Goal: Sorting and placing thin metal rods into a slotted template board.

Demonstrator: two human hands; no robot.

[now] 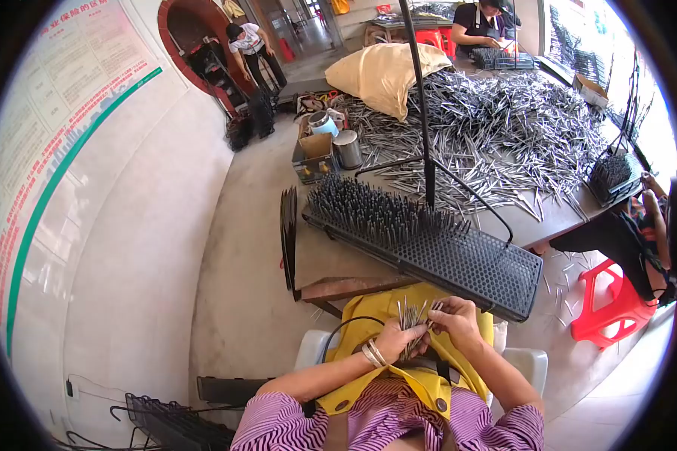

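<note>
My left hand (pixel 398 342) grips a bundle of thin metal rods (pixel 410 319) upright over my lap, above a yellow apron (pixel 376 308). My right hand (pixel 455 319) touches the top of the same bundle, fingers pinching at the rod tips. In front of me a black perforated tray (pixel 474 267) lies tilted on the table; its left half is filled with standing rods (pixel 376 214), its right half shows bare holes.
A huge heap of loose metal rods (pixel 496 128) covers the table beyond, with a tan sack (pixel 383 71), metal cans (pixel 346 146), a black stand pole (pixel 425 113) and another filled tray (pixel 613 177). Other people sit at right and far back. A red stool (pixel 609 304) stands to the right.
</note>
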